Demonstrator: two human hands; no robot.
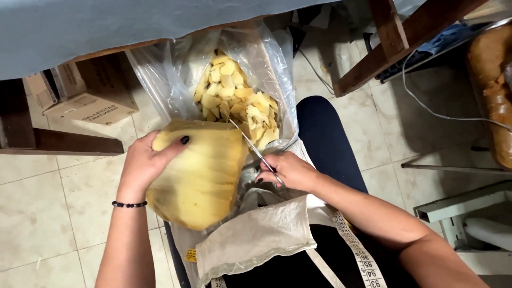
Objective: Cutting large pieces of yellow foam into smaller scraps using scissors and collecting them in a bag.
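1. Table (80,26), covered with a blue-grey cloth, spans the top of the view; the person sits just in front of it, so the work hangs over the lap.
2. Clear plastic bag (266,58), its mouth open toward the person, lies between table edge and knees; placed there it sits directly below the cutting point.
3. Foam block (200,170), yellow and rounded, is held over the lap just left of the bag, its right edge turned toward the blades.
4. Pile of foam pieces (232,90), pale yellow, lies inside the bag.
5. Cloth (256,234), beige, is spread over the lap under the block, apparently as a cover for the dark clothing.
6. Left hand (144,162) grips the block from its upper left, thumb on top and fingers wrapped around the far side, clamped on the foam to steady it.
7. Right hand (288,170) is closed through the handles of the scissors (253,149), fingers together; the blades point up and left, touching the block's right edge.
8. Measuring tape (357,250) hangs by the right forearm, out of use.
9. Bead bracelet (129,204), black, circles the left wrist.
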